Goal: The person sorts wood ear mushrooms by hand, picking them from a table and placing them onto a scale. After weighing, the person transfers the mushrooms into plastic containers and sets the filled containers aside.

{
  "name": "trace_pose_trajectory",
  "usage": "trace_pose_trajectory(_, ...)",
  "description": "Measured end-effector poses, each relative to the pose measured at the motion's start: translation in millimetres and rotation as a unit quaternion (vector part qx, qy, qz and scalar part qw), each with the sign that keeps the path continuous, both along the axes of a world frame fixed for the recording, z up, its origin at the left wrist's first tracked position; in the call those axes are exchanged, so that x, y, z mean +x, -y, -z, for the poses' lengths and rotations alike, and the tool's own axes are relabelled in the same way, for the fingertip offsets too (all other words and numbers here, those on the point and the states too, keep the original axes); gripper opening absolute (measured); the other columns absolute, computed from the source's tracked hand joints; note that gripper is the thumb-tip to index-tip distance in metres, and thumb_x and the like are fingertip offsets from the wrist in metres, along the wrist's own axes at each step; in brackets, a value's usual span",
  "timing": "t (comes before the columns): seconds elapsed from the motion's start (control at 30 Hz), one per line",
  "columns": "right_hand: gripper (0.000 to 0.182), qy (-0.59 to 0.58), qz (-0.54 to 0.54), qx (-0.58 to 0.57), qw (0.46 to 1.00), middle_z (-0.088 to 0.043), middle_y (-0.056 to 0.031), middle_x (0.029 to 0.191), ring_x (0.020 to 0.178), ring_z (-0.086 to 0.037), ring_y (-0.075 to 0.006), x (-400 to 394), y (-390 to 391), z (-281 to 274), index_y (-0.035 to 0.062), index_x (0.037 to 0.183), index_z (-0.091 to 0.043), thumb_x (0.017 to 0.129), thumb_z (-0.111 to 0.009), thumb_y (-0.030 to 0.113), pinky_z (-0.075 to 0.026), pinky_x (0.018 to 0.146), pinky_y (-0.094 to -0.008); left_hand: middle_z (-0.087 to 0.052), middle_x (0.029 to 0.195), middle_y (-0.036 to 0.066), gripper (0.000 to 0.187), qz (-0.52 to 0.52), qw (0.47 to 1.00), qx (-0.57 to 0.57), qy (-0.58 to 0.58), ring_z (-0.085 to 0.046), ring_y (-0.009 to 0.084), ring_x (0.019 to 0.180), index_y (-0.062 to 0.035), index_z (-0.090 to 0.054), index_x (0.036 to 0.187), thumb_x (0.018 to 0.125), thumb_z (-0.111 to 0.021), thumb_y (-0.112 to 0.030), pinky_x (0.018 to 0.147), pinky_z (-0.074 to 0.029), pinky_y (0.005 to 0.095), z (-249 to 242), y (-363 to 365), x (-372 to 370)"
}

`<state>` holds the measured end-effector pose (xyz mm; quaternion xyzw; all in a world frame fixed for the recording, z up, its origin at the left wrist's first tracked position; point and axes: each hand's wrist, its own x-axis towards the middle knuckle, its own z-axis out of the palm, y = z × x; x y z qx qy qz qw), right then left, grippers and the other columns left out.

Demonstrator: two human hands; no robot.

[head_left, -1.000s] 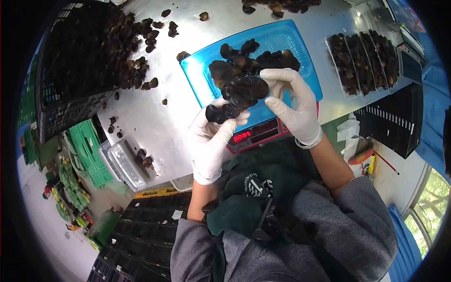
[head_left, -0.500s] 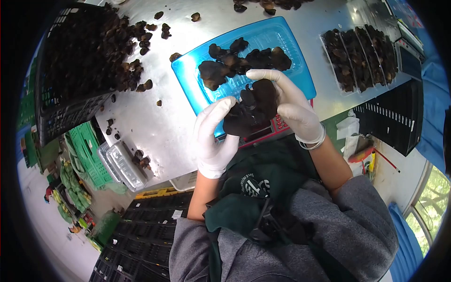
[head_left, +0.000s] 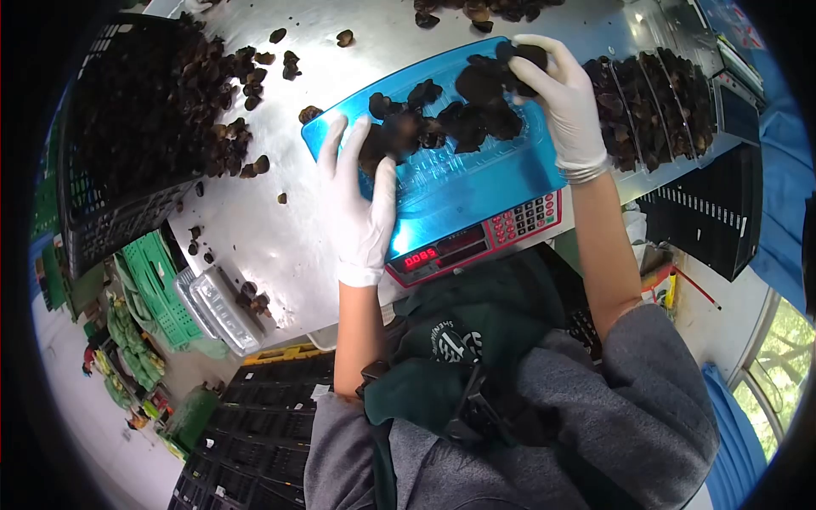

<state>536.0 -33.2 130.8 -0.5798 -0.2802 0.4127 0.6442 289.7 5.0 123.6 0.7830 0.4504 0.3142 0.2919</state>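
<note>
A blue tray (head_left: 476,187) rests on a red scale (head_left: 523,219) whose display reads about 0.085. Dark mushroom-like pieces (head_left: 466,126) lie in a clear container inside the tray. My left hand (head_left: 357,208), in a white glove, is at the tray's left end, its fingers spread around a dark piece there. At the far right corner, my right hand (head_left: 561,98), also gloved, has its thumb and fingers around a dark piece (head_left: 529,61), over other dark pieces.
A black crate (head_left: 127,200) heaped with dark pieces stands at the left. Filled clear packs (head_left: 650,110) lie at the right. Stacked clear containers (head_left: 223,308) are at the table's near-left edge, and loose pieces (head_left: 255,166) are scattered on the metal table.
My hands have moved apart from above the tray's near side, the right one to the far right corner and the left one to the left end. More dark pieces lie in the tray; the display shows.
</note>
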Motion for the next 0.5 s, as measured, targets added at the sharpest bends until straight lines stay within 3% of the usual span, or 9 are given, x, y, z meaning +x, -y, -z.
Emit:
trace_pose_trajectory(0.07, 0.031, -0.016, -0.012, -0.008, 1.0, -0.066, -0.0061, 0.099, 0.076, -0.063, -0.0115, -5.4, -8.1, -1.2, 0.0031, 0.116, -0.058, 0.089, -0.068, 0.014, -0.05, 0.062, -0.0216, -0.039, 0.146, 0.021, 0.057, 0.05, 0.998, 0.022, -0.03, -0.038, 0.0383, 0.134, -0.0119, -0.052, 0.138, 0.083, -0.067, -0.012, 0.113, -0.028, 0.0456, 2.8, -9.7, 10.7)
trace_pose_trajectory(0.17, 0.031, -0.033, 0.01, 0.013, 0.999, -0.065, -0.0058, 0.099, 0.075, -0.063, -0.0116, -5.1, -8.5, 7.4, 0.0029, 0.116, -0.058, 0.089, -0.068, 0.014, -0.05, 0.062, -0.0216, -0.036, 0.15, 0.019, 0.048, 0.104, 0.983, 0.06, -0.136, -0.027, 0.0435, 0.139, -0.0166, -0.061, 0.128, 0.08, -0.067, -0.015, 0.117, -0.015, 0.0533, 11.0, -8.2, 17.7)
trace_pose_trajectory(0.2, 0.031, -0.034, 0.021, 0.019, 0.999, -0.065, -0.0057, 0.099, 0.075, -0.062, -0.0115, -2.8, -7.8, 8.9, 0.0028, 0.116, -0.058, 0.089, -0.068, 0.015, -0.05, 0.062, -0.0215, -0.039, 0.149, 0.016, 0.035, 0.11, 0.982, 0.064, -0.137, -0.028, 0.043, 0.139, -0.0155, -0.068, 0.112, 0.077, -0.069, -0.015, 0.116, -0.015, 0.0558, 11.1, -5.4, 15.7)
trace_pose_trajectory(0.33, 0.031, -0.023, 0.046, -0.02, 0.998, -0.065, -0.0048, 0.099, 0.076, -0.062, -0.0098, 11.5, 6.5, 11.7, 0.0037, 0.116, -0.058, 0.089, -0.067, 0.014, -0.049, 0.062, -0.0207, -0.051, 0.139, 0.013, 0.01, 0.119, 0.99, 0.049, -0.065, -0.034, 0.0391, 0.137, -0.0126, -0.067, 0.081, 0.072, -0.068, -0.014, 0.115, -0.017, 0.0546, 7.2, 9.8, -11.9)
trace_pose_trajectory(0.43, 0.03, -0.001, 0.033, -0.037, 0.999, -0.064, -0.0038, 0.097, 0.076, -0.061, -0.0085, 10.3, 12.8, 13.7, 0.0046, 0.116, -0.058, 0.089, -0.067, 0.014, -0.048, 0.062, -0.0208, -0.055, 0.136, 0.012, 0.004, 0.068, 0.997, 0.026, -0.006, -0.039, 0.0359, 0.135, -0.0087, -0.066, 0.077, 0.073, -0.068, -0.01, 0.113, -0.026, 0.0477, 23.2, 20.1, -29.1)
trace_pose_trajectory(0.5, 0.029, 0.009, 0.018, -0.035, 0.999, -0.064, -0.0031, 0.095, 0.076, -0.061, -0.0079, -3.2, 8.2, 11.1, 0.0052, 0.115, -0.058, 0.089, -0.067, 0.013, -0.048, 0.061, -0.0211, -0.054, 0.137, 0.011, 0.007, 0.064, 0.998, 0.012, 0.012, -0.039, 0.0363, 0.133, -0.0097, -0.066, 0.078, 0.072, -0.069, -0.008, 0.113, -0.026, 0.0486, 28.0, 18.0, -31.0)
